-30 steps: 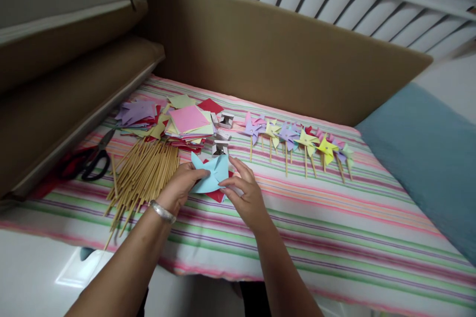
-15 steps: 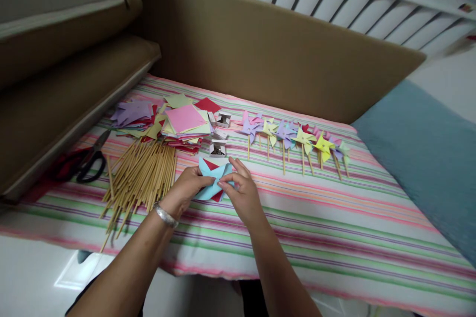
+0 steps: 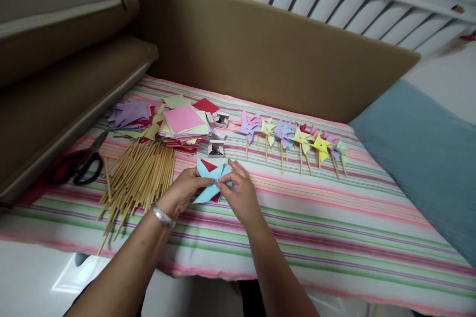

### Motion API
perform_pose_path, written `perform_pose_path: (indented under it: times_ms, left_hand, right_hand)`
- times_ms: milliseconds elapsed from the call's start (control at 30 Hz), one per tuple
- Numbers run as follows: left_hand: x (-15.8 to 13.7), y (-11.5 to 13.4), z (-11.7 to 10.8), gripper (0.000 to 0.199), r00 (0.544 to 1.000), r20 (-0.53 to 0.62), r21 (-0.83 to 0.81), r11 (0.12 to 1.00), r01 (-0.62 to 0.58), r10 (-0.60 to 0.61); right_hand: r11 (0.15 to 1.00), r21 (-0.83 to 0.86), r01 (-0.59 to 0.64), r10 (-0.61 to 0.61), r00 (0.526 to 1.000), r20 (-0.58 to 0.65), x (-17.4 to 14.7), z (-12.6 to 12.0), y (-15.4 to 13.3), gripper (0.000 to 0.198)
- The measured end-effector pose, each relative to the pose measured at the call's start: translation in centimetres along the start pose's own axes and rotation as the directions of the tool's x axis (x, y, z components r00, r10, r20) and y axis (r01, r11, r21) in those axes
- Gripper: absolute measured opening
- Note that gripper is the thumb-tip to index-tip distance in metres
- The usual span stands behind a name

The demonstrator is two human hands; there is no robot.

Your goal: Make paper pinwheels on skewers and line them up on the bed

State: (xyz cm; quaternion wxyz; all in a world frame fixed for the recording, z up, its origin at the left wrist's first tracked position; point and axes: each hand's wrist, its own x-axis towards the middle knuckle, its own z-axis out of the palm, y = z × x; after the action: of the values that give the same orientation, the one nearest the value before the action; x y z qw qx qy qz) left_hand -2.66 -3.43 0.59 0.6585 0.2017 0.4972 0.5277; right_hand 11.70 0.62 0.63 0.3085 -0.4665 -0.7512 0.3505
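A light blue paper pinwheel with its points folded inward is held between my two hands, low over the striped cloth. My left hand, with a silver bracelet at the wrist, grips its left side, the thumb pressed on the folds near the centre. My right hand pinches at the centre with thumb and forefinger; whatever lies between those fingertips is too small to make out. Red paper shows under the blue. Just beyond my hands stands a small open box with dark metallic bits inside.
Left of my hands lie a heap of thin wooden sticks and scissors. Behind are stacked paper squares, cut purple paper pieces and another small box. Finished pinwheels on sticks lie in a row at right. A brown board borders the back.
The lower left point of the blue paper sticks out more now. My right fingertips stay pinched at the centre, and both hands have barely moved. The whole view has shifted slightly.
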Motion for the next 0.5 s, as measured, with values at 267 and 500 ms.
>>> perform_pose_path:
  times_ms: [267,500]
  left_hand:
    - [0.05,-0.20,-0.68,0.022,0.996,0.086,0.020,1.000,0.014,-0.015]
    - [0.32,-0.04,-0.28,0.021,0.999,-0.024,0.053,0.998,-0.025,0.027]
  right_hand:
    - [0.999,-0.007,-0.048,0.048,0.998,0.029,0.12,-0.01,-0.14,0.003]
    - [1.000,-0.011,-0.015,0.015,1.000,0.011,0.09,-0.22,-0.11,0.005]
